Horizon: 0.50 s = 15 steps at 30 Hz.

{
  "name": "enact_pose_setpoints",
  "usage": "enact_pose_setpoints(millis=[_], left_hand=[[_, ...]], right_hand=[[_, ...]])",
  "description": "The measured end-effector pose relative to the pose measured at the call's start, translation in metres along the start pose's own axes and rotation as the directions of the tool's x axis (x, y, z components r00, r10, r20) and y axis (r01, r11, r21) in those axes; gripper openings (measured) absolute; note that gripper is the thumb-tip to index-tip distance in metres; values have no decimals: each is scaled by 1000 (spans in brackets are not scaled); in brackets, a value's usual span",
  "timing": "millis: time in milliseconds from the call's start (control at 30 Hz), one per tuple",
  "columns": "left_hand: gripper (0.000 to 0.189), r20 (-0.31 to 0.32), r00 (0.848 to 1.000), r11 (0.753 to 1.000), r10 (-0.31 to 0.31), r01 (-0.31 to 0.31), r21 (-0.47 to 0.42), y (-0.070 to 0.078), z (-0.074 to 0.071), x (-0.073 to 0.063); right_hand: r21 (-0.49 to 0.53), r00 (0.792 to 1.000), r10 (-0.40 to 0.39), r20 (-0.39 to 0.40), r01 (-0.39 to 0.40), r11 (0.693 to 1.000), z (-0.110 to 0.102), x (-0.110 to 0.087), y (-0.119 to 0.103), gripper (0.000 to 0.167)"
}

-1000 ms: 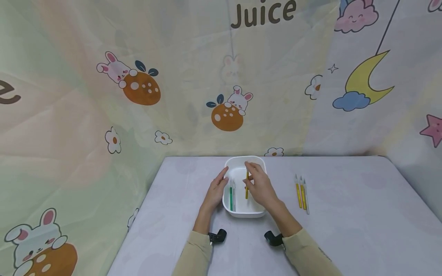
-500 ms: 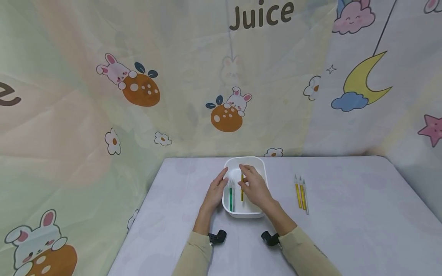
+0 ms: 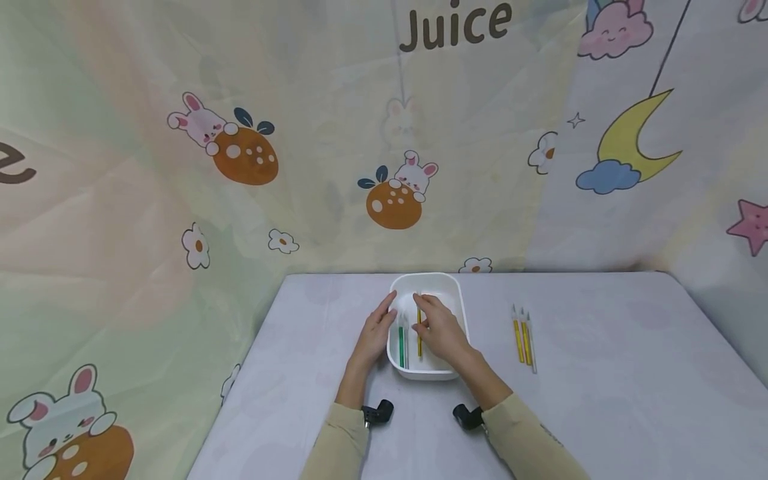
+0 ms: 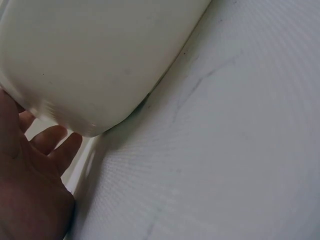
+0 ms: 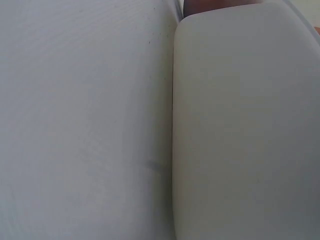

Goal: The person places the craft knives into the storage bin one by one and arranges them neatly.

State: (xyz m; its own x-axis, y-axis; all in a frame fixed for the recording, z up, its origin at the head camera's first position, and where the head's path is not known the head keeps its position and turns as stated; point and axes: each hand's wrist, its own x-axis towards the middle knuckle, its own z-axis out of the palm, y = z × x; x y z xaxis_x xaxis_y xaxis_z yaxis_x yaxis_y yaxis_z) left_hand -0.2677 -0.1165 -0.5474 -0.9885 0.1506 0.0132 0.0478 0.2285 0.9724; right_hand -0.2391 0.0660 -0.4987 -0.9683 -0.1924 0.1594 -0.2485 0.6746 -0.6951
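A white rectangular tray (image 3: 429, 375) lies on the table. My right hand (image 3: 443, 332) is over its inside and pinches a slim gold pen-like stick (image 3: 419, 345) between thumb and fingers. The stick points lengthwise along the tray, its upper part partly hidden by the fingers. To its left in the tray lie a green pen-like stick (image 3: 401, 347) and a silvery one (image 3: 407, 350), side by side. My left hand (image 3: 373, 335) rests against the tray's left side with fingers extended. In the left wrist view, the fingers (image 4: 67, 152) touch the tray's outer wall (image 4: 105, 65).
To the right of the tray, two gold pen-like sticks (image 3: 527, 341) and a silvery one (image 3: 533, 353) lie in a row on the white-covered table (image 3: 630, 373). A printed cloth backdrop (image 3: 324, 133) stands behind the table's far edge.
My right hand has moved left with the gold stick, then slightly toward me and down into the tray, close to the green and silvery sticks. The left hand stays in place.
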Motion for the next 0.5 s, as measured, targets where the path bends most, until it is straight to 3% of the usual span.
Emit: enact_pose_setpoints(millis=[500], left_hand=[[49,7,1000,1000,19,-19,-7,-2,0,0]], right_hand=[[-32,996,42,85,-40,999,4,2,1,76]])
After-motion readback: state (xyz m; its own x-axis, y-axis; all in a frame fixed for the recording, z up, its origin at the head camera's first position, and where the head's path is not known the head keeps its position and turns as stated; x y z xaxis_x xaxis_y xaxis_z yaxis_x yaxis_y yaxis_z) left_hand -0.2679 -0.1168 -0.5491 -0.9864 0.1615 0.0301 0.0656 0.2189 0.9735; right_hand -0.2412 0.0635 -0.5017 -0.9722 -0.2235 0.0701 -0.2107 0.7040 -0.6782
